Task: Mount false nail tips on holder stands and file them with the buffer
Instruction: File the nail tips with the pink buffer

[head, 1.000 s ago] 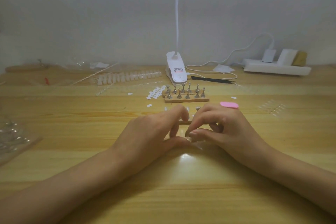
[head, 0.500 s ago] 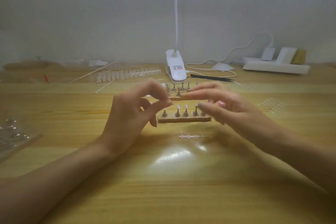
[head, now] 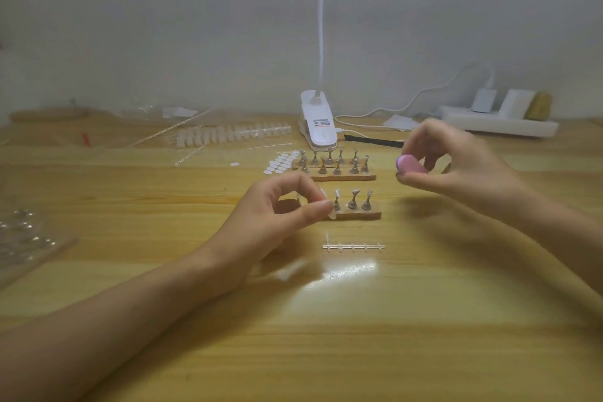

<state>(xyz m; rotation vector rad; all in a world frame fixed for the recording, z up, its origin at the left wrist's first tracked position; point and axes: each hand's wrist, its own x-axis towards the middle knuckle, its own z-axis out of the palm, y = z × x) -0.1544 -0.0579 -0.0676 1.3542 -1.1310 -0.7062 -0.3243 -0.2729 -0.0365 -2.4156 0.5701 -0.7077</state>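
Note:
My left hand pinches a clear false nail tip between thumb and forefinger, just left of the near holder base. That wooden base carries several small metal stands, some with clear tips on top. My right hand is raised to the right of the stands and holds a small pink buffer between thumb and fingers. Behind, a second wooden base holds several bare metal stands.
An empty clear plastic sprue lies just in front of the near base. White adhesive dots, rows of nail tips, a white clip lamp, a black tool and a power strip lie further back. A clear bag of stands sits at far left.
Both hands rose from the sprue on the table. My right hand picked up the pink buffer and moved right; my left hand now pinches a nail tip by the near base.

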